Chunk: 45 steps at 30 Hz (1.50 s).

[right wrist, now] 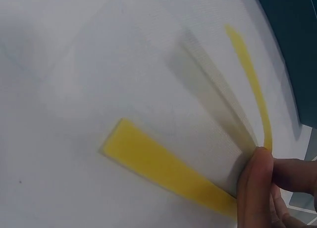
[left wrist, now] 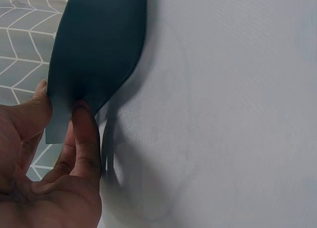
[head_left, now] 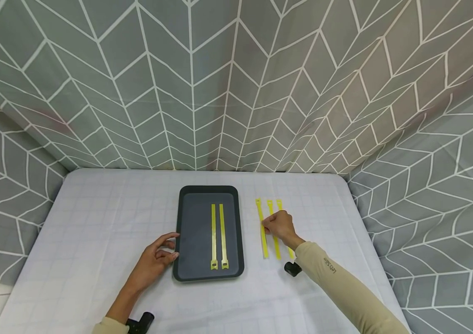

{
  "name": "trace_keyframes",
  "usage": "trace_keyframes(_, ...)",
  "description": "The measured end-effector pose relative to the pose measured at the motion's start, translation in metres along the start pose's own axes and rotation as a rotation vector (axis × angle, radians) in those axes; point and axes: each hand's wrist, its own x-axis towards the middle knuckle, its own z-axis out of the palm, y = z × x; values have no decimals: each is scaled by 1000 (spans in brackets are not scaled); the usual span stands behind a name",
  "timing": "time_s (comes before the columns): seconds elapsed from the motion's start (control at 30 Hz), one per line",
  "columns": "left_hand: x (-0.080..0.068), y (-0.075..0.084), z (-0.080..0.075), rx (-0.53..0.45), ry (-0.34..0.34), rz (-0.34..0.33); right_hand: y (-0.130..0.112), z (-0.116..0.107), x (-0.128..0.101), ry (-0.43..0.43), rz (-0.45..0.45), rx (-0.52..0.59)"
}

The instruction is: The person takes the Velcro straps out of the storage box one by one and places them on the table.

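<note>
On the table lies a dark grey tray (head_left: 192, 222) holding two yellow cable straps (head_left: 222, 232), side by side with their slotted heads toward the person. My left hand (head_left: 154, 260) grips the tray's left edge, thumb and fingers on either side of the rim (left wrist: 99, 44). To the right of the tray, my right hand (head_left: 280, 225) pinches the leftmost of three more yellow cable straps (head_left: 265, 248) near its middle. In the right wrist view this strap (right wrist: 255, 89) stands edge-on, raised from the cloth. Another strap (right wrist: 163, 166) lies flat beside the hand, partly hidden by the fingers.
A white cloth (head_left: 106, 208) covers the table. Grey patterned curtains (head_left: 219, 93) hang behind it and at both sides. Black wrist cameras (head_left: 292, 269) are worn on both arms.
</note>
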Motion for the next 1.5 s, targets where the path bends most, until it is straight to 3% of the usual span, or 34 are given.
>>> trace_keyframes(0.2,1,-1,0,0,-4,-7,0,0,-1,12,-26,-11)
trace_keyframes(0.67,1,-2,-2,0,8,-10,0,3,0,21,10,-92)
trace_keyframes(1.0,1,-4,-2,9,1,2,1,3,3,39,-113,-207)
trace_keyframes(1.5,0,1,-2,-15,-8,3,1,0,4,53,-168,-306)
